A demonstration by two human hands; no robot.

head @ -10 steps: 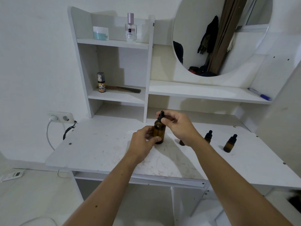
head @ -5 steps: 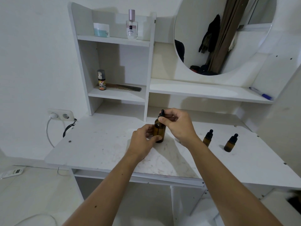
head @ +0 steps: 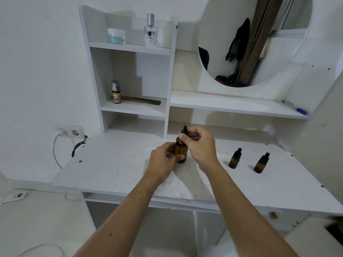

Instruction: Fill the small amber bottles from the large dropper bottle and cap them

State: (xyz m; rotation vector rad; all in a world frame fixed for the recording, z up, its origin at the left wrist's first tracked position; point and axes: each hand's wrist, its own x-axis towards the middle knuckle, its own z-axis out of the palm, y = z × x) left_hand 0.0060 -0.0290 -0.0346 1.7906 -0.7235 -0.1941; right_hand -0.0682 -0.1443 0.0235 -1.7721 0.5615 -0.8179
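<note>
The large amber dropper bottle (head: 180, 148) stands upright on the white desk (head: 115, 169), near its middle. My left hand (head: 163, 160) grips the bottle's body from the left. My right hand (head: 199, 143) pinches its black dropper cap (head: 184, 129) from the right, and the cap sits on the neck. Two small amber bottles stand to the right, both with black dropper caps on: one (head: 235, 158) nearer my right wrist, the other (head: 261, 163) further right. Neither hand touches them.
A shelf unit behind the desk holds a small spray bottle (head: 116, 92), a comb (head: 143, 100), a jar (head: 116, 36) and a perfume bottle (head: 150, 31). A pen (head: 295, 107) lies on the long shelf under the round mirror (head: 250, 39). A wall socket (head: 68, 131) is left.
Both hands stay on the large bottle; my right hand's fingers have shifted slightly on the dropper cap. The view has tilted a little, revealing both small bottles fully.
</note>
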